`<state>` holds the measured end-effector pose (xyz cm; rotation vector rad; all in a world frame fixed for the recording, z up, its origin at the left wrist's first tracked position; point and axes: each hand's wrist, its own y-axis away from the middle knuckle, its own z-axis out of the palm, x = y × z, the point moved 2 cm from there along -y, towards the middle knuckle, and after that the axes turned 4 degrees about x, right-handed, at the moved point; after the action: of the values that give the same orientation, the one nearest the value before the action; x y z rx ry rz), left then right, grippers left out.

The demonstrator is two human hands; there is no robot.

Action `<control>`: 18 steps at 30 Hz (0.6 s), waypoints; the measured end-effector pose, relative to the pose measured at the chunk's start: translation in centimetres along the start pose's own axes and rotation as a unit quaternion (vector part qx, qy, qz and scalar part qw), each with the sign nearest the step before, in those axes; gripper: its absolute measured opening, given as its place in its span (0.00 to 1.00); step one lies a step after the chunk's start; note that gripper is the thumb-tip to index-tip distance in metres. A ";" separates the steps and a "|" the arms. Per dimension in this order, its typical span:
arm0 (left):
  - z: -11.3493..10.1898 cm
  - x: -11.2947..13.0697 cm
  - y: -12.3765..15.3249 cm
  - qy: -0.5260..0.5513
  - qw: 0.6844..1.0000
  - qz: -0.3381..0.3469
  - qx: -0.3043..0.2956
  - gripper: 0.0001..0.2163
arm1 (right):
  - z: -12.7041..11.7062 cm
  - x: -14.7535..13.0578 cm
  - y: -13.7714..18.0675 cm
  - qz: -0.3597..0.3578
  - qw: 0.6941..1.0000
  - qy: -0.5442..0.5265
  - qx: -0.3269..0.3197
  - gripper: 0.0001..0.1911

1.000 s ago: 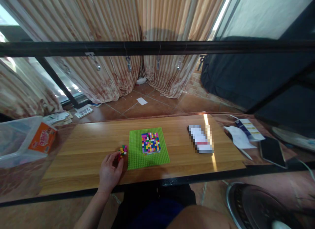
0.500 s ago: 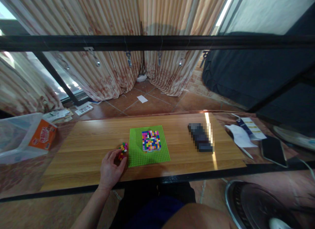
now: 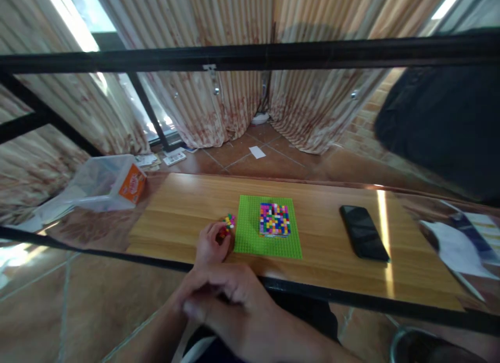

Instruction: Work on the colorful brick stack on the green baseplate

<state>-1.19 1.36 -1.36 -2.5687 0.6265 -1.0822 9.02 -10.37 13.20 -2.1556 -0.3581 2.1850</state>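
On a wooden table, a square block of many-coloured bricks stands on a green studded baseplate. Left of the plate lies a small pile of loose bricks in red, yellow, green, white and pink. My left hand rests at the near side of this pile, its thumb and curved fingers apart around the red ones. Close to the camera, my right hand crosses in front of my left wrist and forearm. Its fingers are curled and the thumb is bent in; blur hides whether anything is between them.
A black phone lies on the table to the right. A clear plastic bin with an orange label stands at the left. Papers lie at the far right. A dark bar runs across the view above the table.
My right hand has come into view over my left forearm. The view has turned left, so the table things appear further right. My left hand stays at the brick pile.
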 end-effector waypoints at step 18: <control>-0.3 0.3 0.4 0.029 0.999 -0.024 0.022 0.12 | -2.6 13.4 -4.9 0.082 0.819 0.559 0.101 0.11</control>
<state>-1.36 0.83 -1.18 -2.5343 0.5503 -1.1779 10.60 -2.58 1.01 -2.8792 0.1427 0.5993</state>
